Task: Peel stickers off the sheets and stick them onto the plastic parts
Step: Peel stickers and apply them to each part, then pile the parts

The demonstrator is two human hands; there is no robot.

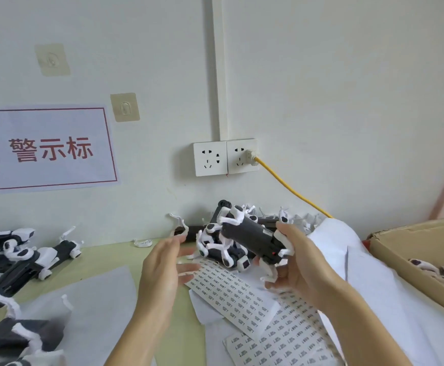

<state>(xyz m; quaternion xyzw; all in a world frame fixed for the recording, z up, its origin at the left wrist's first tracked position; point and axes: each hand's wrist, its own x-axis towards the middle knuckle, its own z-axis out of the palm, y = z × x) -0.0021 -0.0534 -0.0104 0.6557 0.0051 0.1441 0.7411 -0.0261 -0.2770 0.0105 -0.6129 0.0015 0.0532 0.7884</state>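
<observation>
My right hand (299,262) grips a black and white plastic robot-dog part (252,236), held up above the table with its underside facing me. To the left of that part my left hand (162,270) hovers, blurred, with its fingers spread and nothing in it. Below both hands lie sticker sheets (231,294) printed with rows of small labels, and a second sheet (289,339) sits nearer me. A heap of similar parts (221,249) rests behind the sheets by the wall.
More black and white parts (17,262) lie along the left of the green table. A cardboard box (411,265) with parts inside stands at the right. White paper (347,249) covers the right side. A yellow cable (289,188) runs from the wall socket.
</observation>
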